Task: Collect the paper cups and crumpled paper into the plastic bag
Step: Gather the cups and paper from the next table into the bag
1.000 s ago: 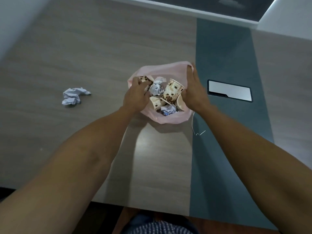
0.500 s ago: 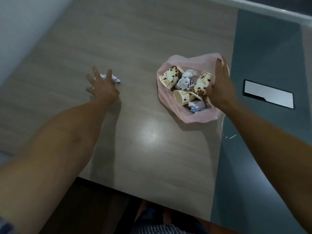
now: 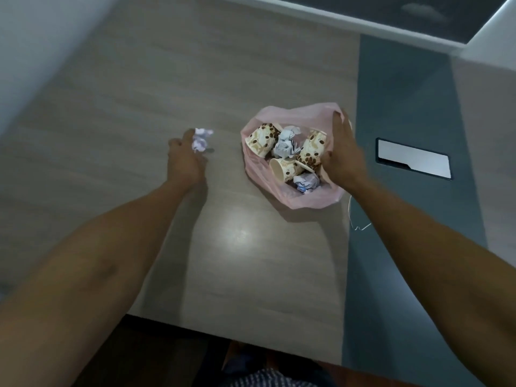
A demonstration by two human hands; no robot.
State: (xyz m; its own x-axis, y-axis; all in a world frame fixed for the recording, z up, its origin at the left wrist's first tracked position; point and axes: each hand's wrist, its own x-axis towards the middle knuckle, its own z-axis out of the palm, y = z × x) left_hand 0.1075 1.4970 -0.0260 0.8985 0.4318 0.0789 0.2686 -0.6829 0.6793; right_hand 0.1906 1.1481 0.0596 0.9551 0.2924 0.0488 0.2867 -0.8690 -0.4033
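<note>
A pink plastic bag lies open on the wooden table. Inside it are three bean-patterned paper cups, one at the left, one at the right and one lying at the front, with two crumpled papers among them. My right hand holds the bag's right rim. My left hand grips a white crumpled paper ball just above the table, left of the bag.
A dark rectangular plate with a light face is set into the blue-grey strip right of the bag. A thin white thread lies by my right forearm. The table's front edge runs near my body.
My left hand has closed on the crumpled paper ball and carried it rightward toward the bag. My right hand has kept its hold on the bag's rim.
</note>
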